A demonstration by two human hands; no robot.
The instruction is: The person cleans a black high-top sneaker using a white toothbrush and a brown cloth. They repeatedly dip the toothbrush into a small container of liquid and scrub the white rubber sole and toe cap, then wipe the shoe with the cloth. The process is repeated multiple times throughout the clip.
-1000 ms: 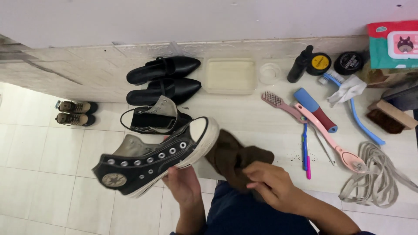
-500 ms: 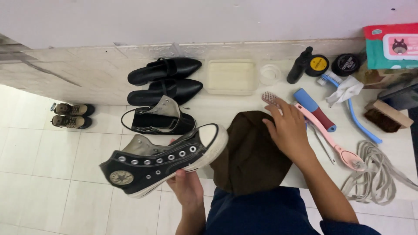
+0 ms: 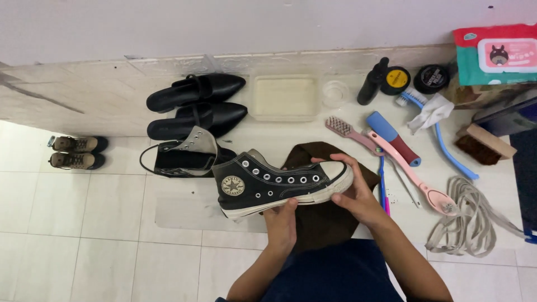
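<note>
A black high-top sneaker (image 3: 274,184) with a white sole and no laces lies level above a dark brown cloth (image 3: 327,223) spread on the light counter (image 3: 291,137). My left hand (image 3: 281,221) holds the sneaker from under its sole. My right hand (image 3: 352,190) grips its white toe cap, fingers curled over the front. The matching second sneaker (image 3: 182,156) lies on the counter just left of it, tongue turned out.
Two black pointed flats (image 3: 196,103) sit at the back left. A pale tray (image 3: 284,96), bottle, polish tins, several brushes (image 3: 391,142), a wooden brush (image 3: 484,142), grey laces (image 3: 470,221) and a wipes pack (image 3: 492,53) fill the right. Small boots (image 3: 75,152) stand on the tiled floor.
The sneaker swung round from toe-up at the left to level over the cloth. My right hand left the spread cloth and took hold of the toe cap.
</note>
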